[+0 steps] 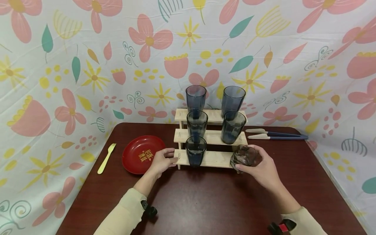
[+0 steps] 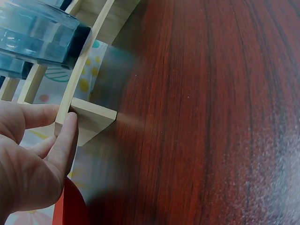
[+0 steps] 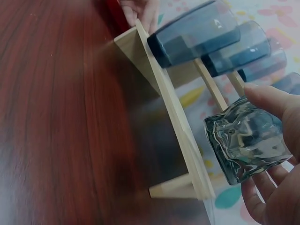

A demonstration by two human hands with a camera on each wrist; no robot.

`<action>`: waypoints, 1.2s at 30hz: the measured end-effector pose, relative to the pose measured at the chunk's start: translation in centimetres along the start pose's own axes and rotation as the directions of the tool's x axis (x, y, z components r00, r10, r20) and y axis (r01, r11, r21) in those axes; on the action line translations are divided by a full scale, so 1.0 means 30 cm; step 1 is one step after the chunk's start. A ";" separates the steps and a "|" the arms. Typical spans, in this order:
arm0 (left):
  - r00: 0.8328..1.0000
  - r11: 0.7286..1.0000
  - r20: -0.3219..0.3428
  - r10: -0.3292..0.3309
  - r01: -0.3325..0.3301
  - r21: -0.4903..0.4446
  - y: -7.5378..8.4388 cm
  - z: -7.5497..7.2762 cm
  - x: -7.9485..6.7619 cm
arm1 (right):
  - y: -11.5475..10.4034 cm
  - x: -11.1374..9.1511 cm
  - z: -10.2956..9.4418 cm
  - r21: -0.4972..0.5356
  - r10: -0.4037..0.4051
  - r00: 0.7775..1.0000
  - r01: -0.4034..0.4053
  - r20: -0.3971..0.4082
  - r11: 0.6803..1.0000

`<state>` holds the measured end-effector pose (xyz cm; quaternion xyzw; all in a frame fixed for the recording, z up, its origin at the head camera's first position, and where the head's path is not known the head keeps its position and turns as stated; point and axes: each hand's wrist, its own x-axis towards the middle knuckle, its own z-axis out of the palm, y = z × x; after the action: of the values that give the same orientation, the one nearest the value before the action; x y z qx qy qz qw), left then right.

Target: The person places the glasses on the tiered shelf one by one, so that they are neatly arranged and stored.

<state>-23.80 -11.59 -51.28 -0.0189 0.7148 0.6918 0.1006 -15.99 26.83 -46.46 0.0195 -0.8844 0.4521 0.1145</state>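
My right hand [image 1: 262, 166] grips a short clear glass [image 1: 243, 156] with a wavy, squarish base. In the head view it is at the right end of the lowest tier of a pale wooden stepped rack [image 1: 218, 158]; in the right wrist view its base [image 3: 229, 145] appears just off the board, though contact is hard to tell. At the rack's left end my left hand [image 1: 162, 161] pinches the lowest board [image 2: 70, 89] between thumb and finger. A blue tinted glass [image 1: 195, 150] stands on that tier's left side, near my left hand.
Two blue glasses [image 1: 196, 122] [image 1: 232, 127] stand on the middle tier, two more [image 1: 195, 98] [image 1: 233, 99] on the top one. Left of the rack lie a red plate [image 1: 135, 163] and a yellow fork [image 1: 106, 159]. Blue-and-white tongs [image 1: 282, 135] lie at the right.
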 end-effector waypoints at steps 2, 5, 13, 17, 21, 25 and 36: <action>1.000 1.000 -0.001 -0.002 0.002 0.001 0.001 -0.001 -0.002 | -0.003 0.012 0.023 0.020 -0.017 1.000 0.016 0.007 1.000; 1.000 1.000 -0.002 -0.001 0.001 0.000 0.000 0.000 -0.004 | -0.008 0.027 0.056 0.043 -0.038 0.999 0.038 0.011 0.998; 1.000 1.000 0.007 0.003 -0.003 0.001 0.002 0.007 -0.009 | -0.019 0.049 0.122 0.103 -0.032 0.999 0.030 0.011 0.994; 1.000 1.000 0.011 0.006 -0.006 0.000 -0.001 0.008 -0.008 | -0.016 0.047 0.138 0.088 -0.003 1.000 0.002 0.013 0.996; 1.000 1.000 0.009 0.010 -0.010 -0.006 0.001 0.010 -0.009 | -0.011 0.043 0.144 0.071 0.023 1.000 -0.024 0.020 0.997; 1.000 1.000 0.003 0.006 -0.006 -0.004 0.004 0.008 -0.014 | -0.009 0.045 0.150 0.088 0.031 0.999 -0.033 0.026 0.996; 1.000 1.000 0.002 -0.001 0.001 -0.002 0.006 0.002 -0.016 | -0.008 0.045 0.161 0.117 0.042 0.999 -0.045 0.027 0.992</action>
<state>-23.37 -11.58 -51.02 -0.0185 0.7140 0.6924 0.1017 -18.16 22.90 -48.68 0.0122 -0.8577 0.5056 0.0924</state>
